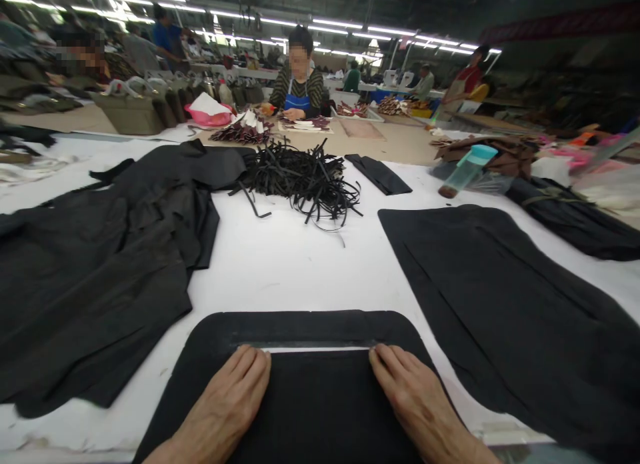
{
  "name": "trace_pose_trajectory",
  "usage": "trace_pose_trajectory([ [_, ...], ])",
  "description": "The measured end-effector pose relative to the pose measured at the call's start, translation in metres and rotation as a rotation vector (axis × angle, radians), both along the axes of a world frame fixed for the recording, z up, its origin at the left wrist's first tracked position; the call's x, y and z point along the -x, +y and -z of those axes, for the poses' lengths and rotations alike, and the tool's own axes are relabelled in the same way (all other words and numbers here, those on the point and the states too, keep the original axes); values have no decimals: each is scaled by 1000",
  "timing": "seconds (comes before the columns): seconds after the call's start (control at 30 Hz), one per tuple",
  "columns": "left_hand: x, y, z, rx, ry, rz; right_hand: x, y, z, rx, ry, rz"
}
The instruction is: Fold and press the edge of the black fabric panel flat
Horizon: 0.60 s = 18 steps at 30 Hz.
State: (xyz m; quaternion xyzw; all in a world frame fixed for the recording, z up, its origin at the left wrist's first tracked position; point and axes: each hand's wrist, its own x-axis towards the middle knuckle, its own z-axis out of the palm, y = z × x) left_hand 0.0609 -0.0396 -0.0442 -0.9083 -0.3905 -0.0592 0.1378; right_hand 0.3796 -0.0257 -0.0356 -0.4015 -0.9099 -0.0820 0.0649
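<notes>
We have both hands low at the near edge, palms down and fingers together, lying flat on a black rounded-corner fabric panel (305,325) that sits on the white tabletop (300,264) right in front of us. Our left hand (227,397) angles in from the lower left and our right hand (417,401) from the lower right; both are spread flat, gripping nothing. Their fingertips touch the two ends of a pale narrow strip (315,348) running across the panel near its far edge.

To the left lies a crumpled heap of black cloth pieces (90,277), to the right a flat stack of black cut panels (505,311). Beyond the panel are a tangle of thin black strips (305,177), a small folded black piece (379,175) and a clear bottle with a teal cap (465,171) on its side. A person in a blue apron (299,91) sits across the tabletop
</notes>
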Motion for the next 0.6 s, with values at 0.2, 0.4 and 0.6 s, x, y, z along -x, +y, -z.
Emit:
trace_pose_trajectory([
  [0.2, 20, 2, -21, 155, 20, 25, 0, 3, 0, -177, -4, -66],
  [0.4, 38, 0, -23, 204, -34, 8, -4, 4, -1, -225, -10, -98],
  [0.6, 42, 1, -30, 318, -110, -10, -4, 2, 0, -248, -15, -115],
])
